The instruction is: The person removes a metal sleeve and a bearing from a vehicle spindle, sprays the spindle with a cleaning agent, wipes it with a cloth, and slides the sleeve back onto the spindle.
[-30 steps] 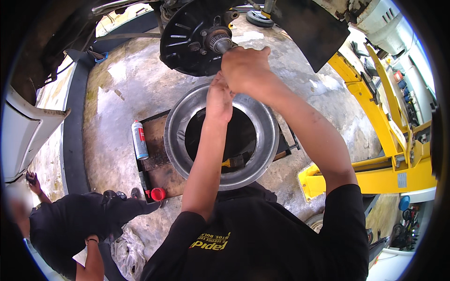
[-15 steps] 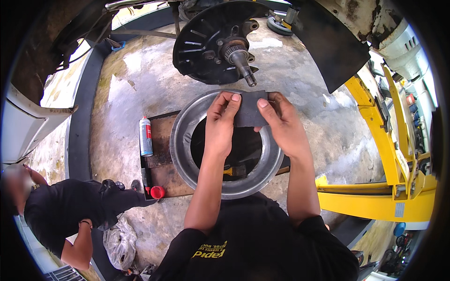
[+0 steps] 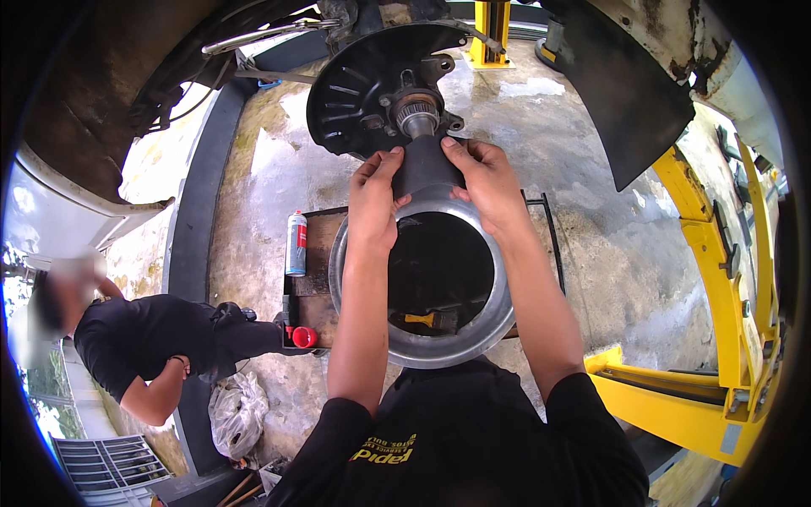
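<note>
Head view: left hand (image 3: 376,198) and right hand (image 3: 486,182) pinch a dark grey sheet (image 3: 425,167) below the wheel hub (image 3: 416,114), above a metal ring (image 3: 422,279) in a tray (image 3: 308,279).

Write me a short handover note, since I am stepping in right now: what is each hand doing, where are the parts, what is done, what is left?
Left hand and right hand both grip a dark sheet, one on each side edge, held up just below the wheel hub spindle.
The brake disc sits below the forearms, off the hub, over a tray on the floor.
A spray can stands left of the tray.
Done: hub is bare.
Left: disc not yet on the hub.
</note>
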Tool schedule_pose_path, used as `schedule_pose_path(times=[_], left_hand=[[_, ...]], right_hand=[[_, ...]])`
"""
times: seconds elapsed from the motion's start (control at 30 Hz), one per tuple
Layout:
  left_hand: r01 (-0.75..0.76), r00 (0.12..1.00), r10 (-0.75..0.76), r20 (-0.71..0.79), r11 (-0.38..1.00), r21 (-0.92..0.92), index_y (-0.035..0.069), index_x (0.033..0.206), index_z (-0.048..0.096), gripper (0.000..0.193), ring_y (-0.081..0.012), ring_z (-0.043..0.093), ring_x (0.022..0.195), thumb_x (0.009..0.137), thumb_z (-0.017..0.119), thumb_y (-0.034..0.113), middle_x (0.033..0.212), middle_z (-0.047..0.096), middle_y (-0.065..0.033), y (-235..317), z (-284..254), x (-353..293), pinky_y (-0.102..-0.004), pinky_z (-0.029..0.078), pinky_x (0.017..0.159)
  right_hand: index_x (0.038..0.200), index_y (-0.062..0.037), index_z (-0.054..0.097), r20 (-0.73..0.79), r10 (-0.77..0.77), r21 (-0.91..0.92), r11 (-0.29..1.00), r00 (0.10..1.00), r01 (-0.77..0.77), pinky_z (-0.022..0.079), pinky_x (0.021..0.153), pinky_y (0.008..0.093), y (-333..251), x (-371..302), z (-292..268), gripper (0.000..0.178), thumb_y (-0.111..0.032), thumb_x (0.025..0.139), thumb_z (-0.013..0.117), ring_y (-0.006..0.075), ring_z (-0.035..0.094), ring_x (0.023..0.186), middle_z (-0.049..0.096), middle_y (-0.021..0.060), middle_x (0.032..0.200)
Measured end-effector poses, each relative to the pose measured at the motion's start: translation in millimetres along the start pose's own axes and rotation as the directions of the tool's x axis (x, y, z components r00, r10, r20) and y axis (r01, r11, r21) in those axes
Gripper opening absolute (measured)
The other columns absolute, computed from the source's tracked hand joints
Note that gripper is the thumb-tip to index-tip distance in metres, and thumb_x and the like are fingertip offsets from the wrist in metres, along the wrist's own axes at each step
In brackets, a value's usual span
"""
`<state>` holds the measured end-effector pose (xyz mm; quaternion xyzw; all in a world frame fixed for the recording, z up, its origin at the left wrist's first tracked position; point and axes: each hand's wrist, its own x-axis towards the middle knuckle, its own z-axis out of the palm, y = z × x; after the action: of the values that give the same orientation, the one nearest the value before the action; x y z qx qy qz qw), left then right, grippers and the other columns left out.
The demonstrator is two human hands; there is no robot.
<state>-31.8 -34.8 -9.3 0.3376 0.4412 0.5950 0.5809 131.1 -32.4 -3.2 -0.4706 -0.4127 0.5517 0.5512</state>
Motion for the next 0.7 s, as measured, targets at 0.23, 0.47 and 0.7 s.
schedule_pose_path(times=[0.23,0.47,0.7], left_hand=[[-0.026,0.998,0.018,-0.053,0.986,-0.163,0.009,0.107,0.066,0.012,-0.0079,0.057,0.063,0.101,0.064,0.02,0.087,0.066,0.0005,-14.7,10.4,10.0,-0.0222,0.044,0.055],[-0.039,0.997,0.03,-0.074,0.992,-0.123,0.013,0.107,0.067,0.01,-0.0051,0.066,0.079,0.1,0.065,0.019,0.094,0.069,0.003,-12.8,13.8,-9.5,-0.0229,0.048,0.061],[0.059,0.997,-0.042,0.059,0.944,-0.326,0.008,0.108,0.064,0.011,-0.0067,0.052,0.064,0.105,0.058,0.017,0.087,0.063,0.0015,-27.7,6.7,-7.2,-0.0252,0.041,0.057]], right_hand=[[0.092,-0.0024,0.066,0.037,0.025,0.123,0.992,0.999,-0.029,0.043,0.051,0.0256,5.5,15.6,2.7,0.027,-0.028,0.101,0.068,0.0086,0.052,0.058,0.061,0.0025,0.08],[0.09,-0.0029,0.068,0.078,0.043,0.144,0.988,0.996,-0.054,0.043,0.049,0.0261,14.2,8.9,-1.0,0.024,-0.023,0.104,0.065,0.0057,0.053,0.061,0.063,0.0001,0.079],[0.091,-0.0038,0.07,0.023,-0.093,-0.186,0.978,0.995,0.096,0.045,0.054,0.0243,-2.1,9.8,-5.9,0.026,-0.027,0.102,0.068,0.0068,0.056,0.064,0.062,-0.0007,0.076]])
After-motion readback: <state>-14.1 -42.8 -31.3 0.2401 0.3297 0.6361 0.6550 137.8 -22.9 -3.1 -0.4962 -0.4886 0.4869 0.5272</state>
